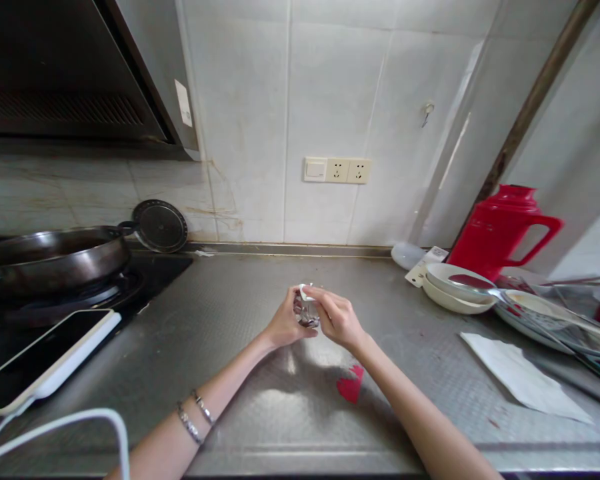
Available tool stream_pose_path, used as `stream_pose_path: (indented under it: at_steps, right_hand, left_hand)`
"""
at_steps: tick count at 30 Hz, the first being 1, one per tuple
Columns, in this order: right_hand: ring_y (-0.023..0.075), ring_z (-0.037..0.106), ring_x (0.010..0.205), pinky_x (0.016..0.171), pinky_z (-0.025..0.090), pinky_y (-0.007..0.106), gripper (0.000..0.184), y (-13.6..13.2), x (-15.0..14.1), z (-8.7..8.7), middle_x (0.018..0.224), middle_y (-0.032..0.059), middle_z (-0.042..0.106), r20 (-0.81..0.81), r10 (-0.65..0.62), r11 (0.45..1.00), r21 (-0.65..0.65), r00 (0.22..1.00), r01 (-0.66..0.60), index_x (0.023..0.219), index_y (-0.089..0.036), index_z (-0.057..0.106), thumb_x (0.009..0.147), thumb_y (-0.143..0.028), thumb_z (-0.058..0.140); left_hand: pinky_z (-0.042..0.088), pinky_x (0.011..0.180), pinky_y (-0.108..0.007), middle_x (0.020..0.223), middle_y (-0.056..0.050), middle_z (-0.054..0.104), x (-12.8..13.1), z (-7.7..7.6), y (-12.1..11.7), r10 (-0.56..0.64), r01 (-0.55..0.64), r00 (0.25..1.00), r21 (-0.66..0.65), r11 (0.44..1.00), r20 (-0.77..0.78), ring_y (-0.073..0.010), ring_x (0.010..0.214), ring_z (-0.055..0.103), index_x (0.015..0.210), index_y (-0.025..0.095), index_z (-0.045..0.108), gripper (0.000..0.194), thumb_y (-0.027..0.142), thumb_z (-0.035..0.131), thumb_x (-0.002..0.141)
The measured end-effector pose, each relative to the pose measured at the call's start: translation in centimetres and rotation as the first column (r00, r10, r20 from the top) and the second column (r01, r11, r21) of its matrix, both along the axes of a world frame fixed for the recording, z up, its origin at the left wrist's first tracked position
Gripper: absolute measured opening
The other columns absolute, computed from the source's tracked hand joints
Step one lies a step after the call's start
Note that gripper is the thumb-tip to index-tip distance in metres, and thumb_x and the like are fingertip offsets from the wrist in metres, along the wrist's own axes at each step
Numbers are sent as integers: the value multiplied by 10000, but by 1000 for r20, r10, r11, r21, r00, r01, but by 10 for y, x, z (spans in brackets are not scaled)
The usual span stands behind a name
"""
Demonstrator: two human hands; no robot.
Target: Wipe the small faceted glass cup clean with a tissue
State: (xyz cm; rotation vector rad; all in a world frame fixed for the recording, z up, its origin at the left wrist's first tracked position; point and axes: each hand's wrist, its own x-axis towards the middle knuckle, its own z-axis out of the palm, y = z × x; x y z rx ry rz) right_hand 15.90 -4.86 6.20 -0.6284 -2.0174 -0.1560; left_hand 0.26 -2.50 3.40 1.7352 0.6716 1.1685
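Observation:
Both of my hands meet over the middle of the steel counter [260, 413]. My left hand [284, 325] wraps around a small clear glass jar [308, 313] from the left. My right hand [336, 319] pinches a small white piece [305, 291] at the jar's top, fingers closed on it. Two bracelets sit on my left wrist. A red scrap [351, 387] lies on the counter just below my right forearm.
A dark wok [55, 257] stands on the stove at left, with a phone [45, 357] and white cable [80, 423] in front. Stacked bowls [455, 288], a spoon, plates and a red thermos jug [503, 230] crowd the right. A white paper sheet [520, 377] lies near them.

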Motion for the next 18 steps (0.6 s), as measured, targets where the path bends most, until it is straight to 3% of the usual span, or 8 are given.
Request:
stream_pose_path:
  at_steps: [3,6,9,12,15,18]
  right_hand:
    - [195,635,1045,882,525,334,360,-3,-1,1,1108,109,676,-6,2,1000,19,1000,-2,1201,-209,558,900,-126,377]
    - [174,685,866,748,545,279,312,-4,0,0,984,87,711,-26,-15,1000,-15,1000,14,1127,-218,600,903,-150,394]
    - [156,671,693,637,520,240,246,0,2,0,847,65,719,-160,-143,989,-68,977,134,1008,-217,639,916,-209,411]
    - [152,633,626,594,486,235,254,8,4,0,801,51,710,-326,-296,948,-213,898,235,955,-209,652,930,-291,413]
    - [142,582,562,538,446,226,286,14,4,0,725,31,691,-362,-309,920,-348,879,179,929,-189,669,922,-356,437]
    - [146,595,608,546,442,215,295,14,1,-1,730,24,689,-338,-191,916,-400,922,43,918,-181,679,908,-382,462]
  left_hand:
    - [447,773,-311,1013,-39,545,-3,-2,3,42,-42,999,40,998,-11,-178,882,563,1124,209,354,801,127,806,468]
    - [436,756,-304,977,-21,542,-4,-1,4,45,-44,998,29,999,-32,-168,847,555,1125,215,342,820,120,803,454]
    - [424,743,-288,992,-20,534,-4,0,1,28,-26,998,28,999,-63,-162,843,544,1127,219,346,817,78,779,449]
    - [425,743,-285,1049,-43,519,-4,2,-3,14,-13,997,15,1000,-78,-168,858,548,1157,220,332,835,54,759,459]
    - [434,752,-296,1092,-65,507,-3,2,-4,0,2,996,27,1000,-93,-181,881,549,1181,214,325,846,55,753,468]
    - [433,794,-313,1146,-89,497,-3,2,-4,-5,11,996,64,998,-84,-205,952,543,1201,209,324,860,51,749,470]
